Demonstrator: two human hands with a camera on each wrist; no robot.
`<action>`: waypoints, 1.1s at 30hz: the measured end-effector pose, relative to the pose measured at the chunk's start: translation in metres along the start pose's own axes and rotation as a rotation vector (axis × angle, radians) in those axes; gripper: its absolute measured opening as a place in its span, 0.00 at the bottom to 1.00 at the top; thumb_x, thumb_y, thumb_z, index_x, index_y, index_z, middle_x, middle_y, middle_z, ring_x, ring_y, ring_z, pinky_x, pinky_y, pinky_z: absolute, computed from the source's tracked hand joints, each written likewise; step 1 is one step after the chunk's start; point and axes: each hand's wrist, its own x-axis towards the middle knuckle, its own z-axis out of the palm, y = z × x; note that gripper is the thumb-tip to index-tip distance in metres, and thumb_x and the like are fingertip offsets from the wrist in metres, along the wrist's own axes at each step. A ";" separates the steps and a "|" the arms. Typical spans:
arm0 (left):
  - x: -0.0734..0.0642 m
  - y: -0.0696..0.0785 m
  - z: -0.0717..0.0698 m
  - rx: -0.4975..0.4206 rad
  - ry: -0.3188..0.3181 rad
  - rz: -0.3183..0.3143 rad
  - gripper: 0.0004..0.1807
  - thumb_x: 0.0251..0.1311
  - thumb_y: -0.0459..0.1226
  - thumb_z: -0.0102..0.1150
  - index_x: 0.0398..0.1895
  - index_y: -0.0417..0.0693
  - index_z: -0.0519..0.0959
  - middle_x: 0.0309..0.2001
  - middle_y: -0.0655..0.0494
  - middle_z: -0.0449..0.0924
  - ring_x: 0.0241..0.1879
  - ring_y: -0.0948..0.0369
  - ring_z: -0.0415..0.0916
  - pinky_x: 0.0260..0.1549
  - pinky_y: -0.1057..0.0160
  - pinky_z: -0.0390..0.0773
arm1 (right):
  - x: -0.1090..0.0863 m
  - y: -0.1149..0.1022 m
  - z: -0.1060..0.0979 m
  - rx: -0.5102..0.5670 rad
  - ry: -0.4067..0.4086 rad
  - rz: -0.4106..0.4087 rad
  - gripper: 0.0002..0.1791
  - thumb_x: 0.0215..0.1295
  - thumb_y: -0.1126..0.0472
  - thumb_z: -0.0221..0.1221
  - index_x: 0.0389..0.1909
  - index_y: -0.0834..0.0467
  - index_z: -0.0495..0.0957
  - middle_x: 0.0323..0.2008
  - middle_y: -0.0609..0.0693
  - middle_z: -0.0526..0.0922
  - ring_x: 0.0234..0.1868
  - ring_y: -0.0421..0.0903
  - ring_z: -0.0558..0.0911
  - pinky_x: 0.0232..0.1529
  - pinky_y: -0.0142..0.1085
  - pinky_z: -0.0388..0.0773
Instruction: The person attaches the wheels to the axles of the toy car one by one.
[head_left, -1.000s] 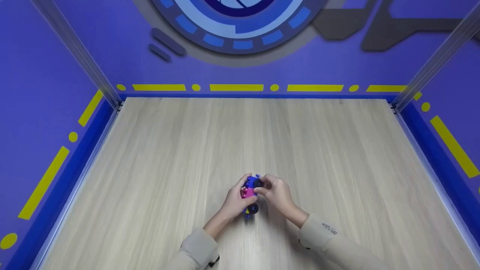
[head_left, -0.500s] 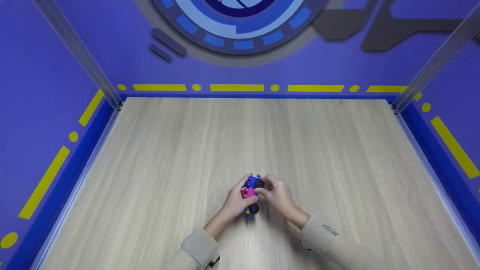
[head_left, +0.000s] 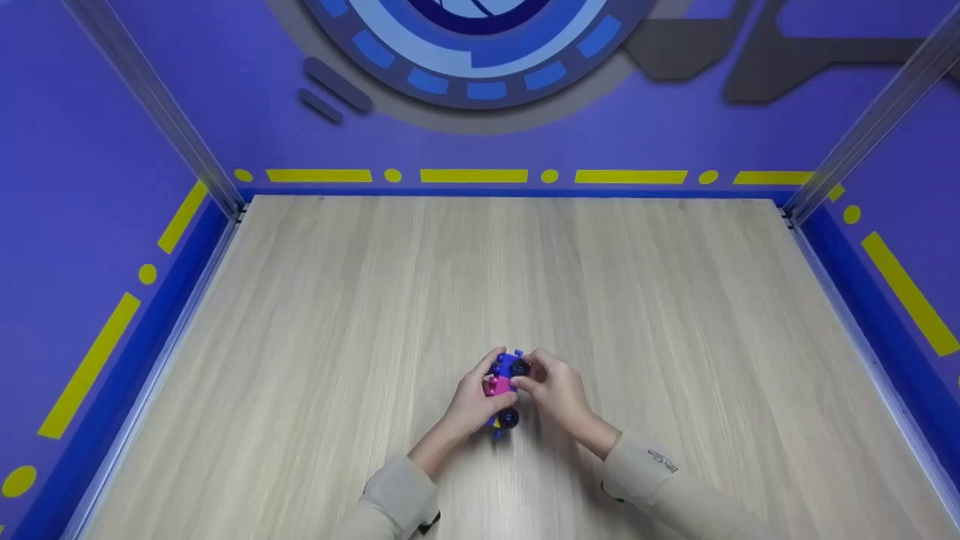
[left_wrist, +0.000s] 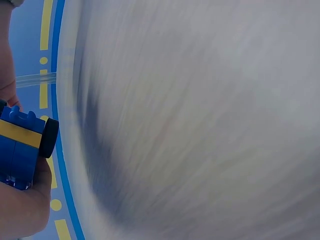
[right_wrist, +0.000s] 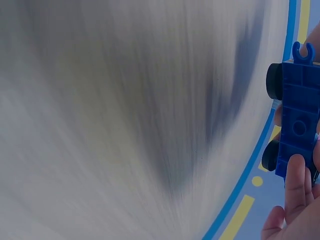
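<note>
A small toy car [head_left: 502, 385] with a blue and pink body is held up between both hands, tilted on its side. My left hand [head_left: 472, 397] grips the body, its thumb across the pink part. The right hand [head_left: 556, 384] pinches at the far black wheel [head_left: 519, 367] with thumb and fingers. A second black wheel [head_left: 508, 418] sits at the near end. In the left wrist view a yellow band [left_wrist: 20, 134] crosses the car's blue end. The right wrist view shows the blue underside [right_wrist: 299, 112], with a hook [right_wrist: 303, 54] at one end and right fingers against the other.
A pale wood tabletop [head_left: 360, 300] spreads under the hands. Purple-blue panels with yellow marks [head_left: 473, 175] stand at the back and both sides. Metal posts [head_left: 161, 105] rise at the two back corners.
The car has shifted very slightly to the right along with both hands. Both hands keep the same hold on it.
</note>
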 end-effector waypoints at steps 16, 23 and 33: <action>0.015 -0.035 0.004 0.036 0.022 -0.004 0.40 0.46 0.33 0.60 0.65 0.47 0.56 0.58 0.39 0.65 0.49 0.51 0.70 0.46 0.56 0.72 | -0.002 0.003 -0.002 0.010 -0.048 0.019 0.14 0.46 0.62 0.64 0.35 0.59 0.75 0.24 0.46 0.77 0.27 0.38 0.74 0.29 0.27 0.73; 0.014 -0.035 0.004 0.050 0.013 -0.034 0.40 0.46 0.34 0.61 0.65 0.50 0.56 0.59 0.41 0.64 0.52 0.49 0.67 0.49 0.53 0.70 | -0.003 0.005 -0.004 0.021 -0.086 0.030 0.16 0.45 0.63 0.64 0.39 0.60 0.76 0.23 0.46 0.76 0.27 0.38 0.74 0.27 0.26 0.72; 0.008 -0.023 0.003 0.047 0.035 -0.051 0.41 0.45 0.32 0.61 0.65 0.49 0.56 0.57 0.38 0.65 0.51 0.48 0.68 0.47 0.52 0.70 | -0.004 0.008 -0.006 0.041 -0.104 0.025 0.17 0.45 0.65 0.64 0.40 0.60 0.75 0.24 0.48 0.77 0.26 0.40 0.75 0.25 0.26 0.72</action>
